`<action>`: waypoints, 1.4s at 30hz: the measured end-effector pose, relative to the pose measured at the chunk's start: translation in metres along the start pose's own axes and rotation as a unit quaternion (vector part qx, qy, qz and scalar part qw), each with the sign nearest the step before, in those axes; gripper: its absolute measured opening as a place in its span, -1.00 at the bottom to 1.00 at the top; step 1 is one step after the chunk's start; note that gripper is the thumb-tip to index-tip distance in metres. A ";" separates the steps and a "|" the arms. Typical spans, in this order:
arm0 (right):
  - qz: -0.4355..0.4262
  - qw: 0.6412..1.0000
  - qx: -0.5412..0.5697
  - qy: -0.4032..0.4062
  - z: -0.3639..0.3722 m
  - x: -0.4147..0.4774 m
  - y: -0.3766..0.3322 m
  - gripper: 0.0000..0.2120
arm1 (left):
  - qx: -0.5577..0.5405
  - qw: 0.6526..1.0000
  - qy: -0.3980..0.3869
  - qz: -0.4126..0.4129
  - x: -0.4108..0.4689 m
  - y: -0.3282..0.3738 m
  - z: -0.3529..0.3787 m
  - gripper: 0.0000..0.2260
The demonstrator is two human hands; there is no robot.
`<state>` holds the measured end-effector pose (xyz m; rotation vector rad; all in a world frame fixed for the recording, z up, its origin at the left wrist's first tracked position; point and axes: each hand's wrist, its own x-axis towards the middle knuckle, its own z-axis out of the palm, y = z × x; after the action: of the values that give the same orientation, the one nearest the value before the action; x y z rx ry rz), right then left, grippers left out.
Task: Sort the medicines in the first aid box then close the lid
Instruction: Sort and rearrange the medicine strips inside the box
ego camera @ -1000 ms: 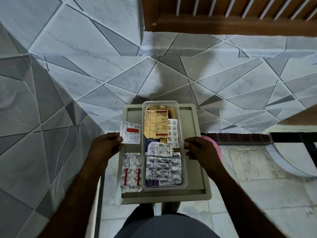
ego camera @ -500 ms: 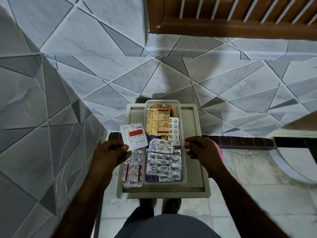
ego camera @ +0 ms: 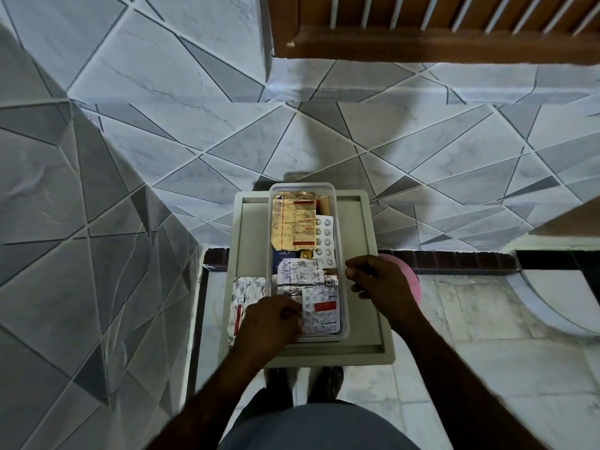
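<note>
A clear plastic first aid box (ego camera: 340,228) stands on a pale stool top (ego camera: 363,254) and holds several medicine strips. A gold strip (ego camera: 293,227) lies at its far end beside a white blister pack (ego camera: 324,240). A white strip with a red label (ego camera: 321,311) lies at the near end of the box. My left hand (ego camera: 271,323) pinches its left edge. Another silver strip with red print (ego camera: 243,303) lies outside the box to the left. My right hand (ego camera: 378,284) rests curled against the box's right rim, holding nothing.
The stool stands against a grey tiled wall (ego camera: 162,157) under a wooden window frame (ego camera: 422,27). A pink object (ego camera: 409,280) shows behind my right hand. A tiled floor lies to the right, and my feet (ego camera: 305,381) show below the stool.
My left hand has carried the white red-labelled strip from left of the box down into the box's near end. The right hand stays at the rim.
</note>
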<state>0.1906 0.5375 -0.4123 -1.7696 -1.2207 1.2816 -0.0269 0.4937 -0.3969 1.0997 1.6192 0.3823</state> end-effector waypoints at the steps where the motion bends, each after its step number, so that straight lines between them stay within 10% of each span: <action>1: -0.005 1.000 -0.010 -0.004 0.001 -0.001 0.000 -0.88 | 0.006 1.000 -0.008 0.007 0.000 0.001 -0.001 -0.84; 6: -0.010 0.999 -0.021 -0.022 0.003 -0.002 0.000 -0.79 | 0.032 0.999 -0.010 0.034 0.001 0.006 -0.007 -0.87; 15: 0.023 0.999 0.037 -0.002 0.000 -0.001 0.004 -0.89 | -0.079 0.971 0.226 -0.008 0.022 -0.028 -0.080 -0.81; 30: 0.056 0.998 0.039 -0.013 0.005 0.002 0.006 -0.88 | 0.109 0.971 0.206 -0.055 0.027 -0.057 -0.048 -0.67; 42: 0.057 0.997 0.052 -0.007 0.005 0.001 0.004 -0.91 | -0.135 0.970 0.169 -0.115 0.038 -0.061 -0.061 -0.87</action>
<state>0.1868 0.5373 -0.4180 -1.7810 -1.0535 1.3981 -0.1078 0.5098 -0.4411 0.6556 1.9047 0.6400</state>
